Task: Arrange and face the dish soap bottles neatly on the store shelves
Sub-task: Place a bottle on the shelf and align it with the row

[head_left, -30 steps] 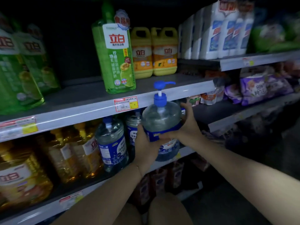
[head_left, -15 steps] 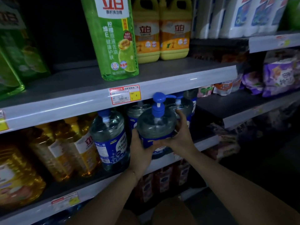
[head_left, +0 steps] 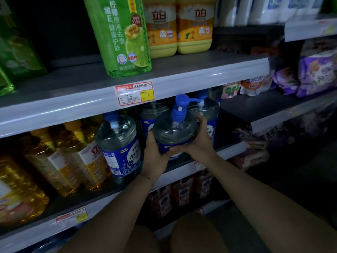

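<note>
A clear dish soap bottle with a blue pump and blue label stands upright at the front of the middle shelf. My left hand grips its left side and my right hand wraps round its right side and front. Two like bottles stand behind it, one at the left and one at the right, both partly hidden. A matching pump bottle stands to the left on the same shelf.
Yellow soap bottles fill the middle shelf's left. On the upper shelf stand a tall green bottle and two yellow jugs. Pouches lie on shelves to the right. Dark red bottles stand below.
Both hands have carried the pump bottle from in front of the shelf edge back under the upper shelf, onto the middle shelf. The camera has moved closer and lower.
</note>
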The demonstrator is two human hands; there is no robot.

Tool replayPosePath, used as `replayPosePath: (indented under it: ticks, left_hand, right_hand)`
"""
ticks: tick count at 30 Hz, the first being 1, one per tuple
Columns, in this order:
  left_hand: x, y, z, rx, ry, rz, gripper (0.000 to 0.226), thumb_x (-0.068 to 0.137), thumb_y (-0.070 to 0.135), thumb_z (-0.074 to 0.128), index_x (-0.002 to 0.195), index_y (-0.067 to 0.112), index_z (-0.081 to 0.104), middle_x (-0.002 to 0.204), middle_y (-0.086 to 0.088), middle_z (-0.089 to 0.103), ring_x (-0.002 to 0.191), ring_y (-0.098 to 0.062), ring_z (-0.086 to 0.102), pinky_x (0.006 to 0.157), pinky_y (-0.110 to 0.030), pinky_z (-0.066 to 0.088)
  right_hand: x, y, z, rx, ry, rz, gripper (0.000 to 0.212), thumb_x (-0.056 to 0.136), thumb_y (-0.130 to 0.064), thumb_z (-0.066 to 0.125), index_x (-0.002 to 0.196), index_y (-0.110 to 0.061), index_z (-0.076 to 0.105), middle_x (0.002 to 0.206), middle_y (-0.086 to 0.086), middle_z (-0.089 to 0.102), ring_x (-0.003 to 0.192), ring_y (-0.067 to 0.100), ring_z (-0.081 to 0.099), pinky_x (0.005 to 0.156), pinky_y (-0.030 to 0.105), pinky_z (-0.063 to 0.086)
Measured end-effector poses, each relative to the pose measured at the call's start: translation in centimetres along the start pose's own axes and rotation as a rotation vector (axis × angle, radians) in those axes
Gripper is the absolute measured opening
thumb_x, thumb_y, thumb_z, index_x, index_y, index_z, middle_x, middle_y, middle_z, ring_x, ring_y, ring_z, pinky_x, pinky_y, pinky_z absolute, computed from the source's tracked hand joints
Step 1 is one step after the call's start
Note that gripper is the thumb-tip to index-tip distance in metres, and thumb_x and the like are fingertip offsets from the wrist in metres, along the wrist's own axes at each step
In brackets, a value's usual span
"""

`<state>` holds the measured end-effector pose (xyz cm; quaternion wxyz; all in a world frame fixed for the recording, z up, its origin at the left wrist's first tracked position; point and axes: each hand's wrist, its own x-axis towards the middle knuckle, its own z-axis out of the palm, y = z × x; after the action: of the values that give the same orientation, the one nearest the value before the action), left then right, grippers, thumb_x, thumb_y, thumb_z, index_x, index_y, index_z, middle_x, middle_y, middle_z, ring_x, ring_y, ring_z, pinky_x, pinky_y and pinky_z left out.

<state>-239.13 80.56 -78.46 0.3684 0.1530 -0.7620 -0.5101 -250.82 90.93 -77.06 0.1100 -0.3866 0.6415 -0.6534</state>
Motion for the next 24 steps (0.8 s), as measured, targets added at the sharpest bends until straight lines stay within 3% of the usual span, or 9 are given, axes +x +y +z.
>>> replayPosePath:
  ticks: [3,5,11,18,24]
  left_hand:
    - [0.3,0.0,-0.1,0.043,-0.041,0.018,0.077,0.078,0.009,0.077,0.139,0.02,0.031,0.133,0.013,0.048,0.126,-0.004,0.048,0.103,-0.023,0.044]
    - [0.6,0.2,-0.2,0.078,-0.07,0.027,0.078,0.078,0.007,0.077,0.135,0.029,0.028,0.129,0.02,0.046,0.124,0.0,0.046,0.103,-0.018,0.042]
    - [1.4,0.7,0.1,0.164,-0.123,0.092,0.075,0.079,0.004,0.076,0.133,0.027,0.029,0.133,0.005,0.044,0.122,0.0,0.043,0.097,-0.002,0.035]
    - [3.1,1.3,-0.1,0.248,-0.249,0.064,0.086,0.075,0.009,0.08,0.144,0.013,0.027,0.141,-0.005,0.045,0.129,-0.013,0.043,0.107,-0.023,0.036]
    - [5.4,2.4,-0.6,0.268,-0.404,0.043,0.091,0.073,0.004,0.081,0.144,0.011,0.025,0.139,0.0,0.042,0.128,-0.01,0.04,0.108,-0.021,0.034]
  right_hand:
    - [-0.2,0.3,0.1,0.022,0.014,0.031,0.106,0.047,-0.008,0.094,0.13,-0.02,0.03,0.126,-0.005,0.055,0.116,0.007,0.056,0.095,0.029,0.05]
    - [-0.3,0.4,0.1,0.041,0.023,0.05,0.105,0.047,-0.007,0.094,0.13,-0.018,0.03,0.126,-0.005,0.055,0.115,0.008,0.056,0.094,0.03,0.051]
    - [-0.5,0.7,-0.3,0.121,0.074,0.065,0.099,0.053,0.004,0.089,0.129,-0.018,0.031,0.125,-0.007,0.052,0.114,0.005,0.056,0.088,0.021,0.051]
    - [-0.8,0.9,0.3,0.161,0.188,0.096,0.095,0.052,-0.001,0.09,0.126,-0.018,0.033,0.122,-0.008,0.053,0.11,0.002,0.056,0.09,0.02,0.05]
    - [-0.9,0.8,0.8,0.175,0.29,0.151,0.085,0.054,-0.005,0.091,0.119,-0.018,0.037,0.114,-0.008,0.057,0.096,-0.006,0.058,0.074,0.011,0.05]
